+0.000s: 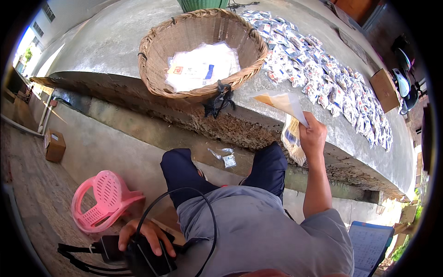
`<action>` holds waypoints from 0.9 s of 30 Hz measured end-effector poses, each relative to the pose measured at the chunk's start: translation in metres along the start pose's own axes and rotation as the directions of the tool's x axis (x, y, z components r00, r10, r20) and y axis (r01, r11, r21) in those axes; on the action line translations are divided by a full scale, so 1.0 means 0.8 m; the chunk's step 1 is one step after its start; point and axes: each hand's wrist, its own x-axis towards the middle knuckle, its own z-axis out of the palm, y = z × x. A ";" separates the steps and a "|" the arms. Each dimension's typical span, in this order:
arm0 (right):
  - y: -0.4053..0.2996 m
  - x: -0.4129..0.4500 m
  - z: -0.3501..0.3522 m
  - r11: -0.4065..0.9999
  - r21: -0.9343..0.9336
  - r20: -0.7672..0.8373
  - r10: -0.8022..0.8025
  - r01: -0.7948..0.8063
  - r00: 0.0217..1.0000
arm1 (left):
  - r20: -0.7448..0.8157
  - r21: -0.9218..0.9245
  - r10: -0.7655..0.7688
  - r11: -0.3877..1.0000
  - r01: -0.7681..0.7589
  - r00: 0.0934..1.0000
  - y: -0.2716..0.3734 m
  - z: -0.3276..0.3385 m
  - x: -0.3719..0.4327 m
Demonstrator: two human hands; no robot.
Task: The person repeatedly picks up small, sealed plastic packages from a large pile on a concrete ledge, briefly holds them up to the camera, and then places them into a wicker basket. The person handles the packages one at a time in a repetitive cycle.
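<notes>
My right hand (pixel 313 133) grips a translucent plastic packet (pixel 282 102) by its edge. A clear bag with printing (pixel 293 140) hangs just behind that hand, at the ledge's edge; whether the hand holds it too is unclear. My left hand (pixel 148 237) rests, fingers spread, on a black box-shaped device (pixel 152 256) with a cable, low at the left. Ahead, a woven wicker basket (pixel 148 74) on the concrete ledge holds a pile of flat plastic packets (pixel 207 65) bearing writing. Many small filled packets (pixel 322 69) lie spread over the ledge to its right.
A pink plastic chair (pixel 107 199) stands at the left, with a cardboard box (pixel 54 145) beyond it. Small packets (pixel 228 160) lie in the gutter below the ledge. Another carton (pixel 385 90) is at the far right; a green basket (pixel 202 5) stands behind the wicker one.
</notes>
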 end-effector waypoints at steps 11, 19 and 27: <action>-0.088 0.046 -0.131 0.617 0.683 -0.729 0.539 0.391 0.422 | 0.011 0.003 -0.003 1.000 0.003 1.000 0.004 0.005 0.001; -0.030 0.008 -0.006 0.967 -0.096 -0.035 -0.242 0.238 0.970 | -0.055 0.026 0.067 0.997 -0.066 0.996 -0.003 0.021 -0.012; -0.018 -0.003 0.040 0.989 -0.149 0.319 0.051 -0.003 0.947 | -0.052 0.039 0.123 0.992 -0.122 0.991 -0.003 0.017 -0.022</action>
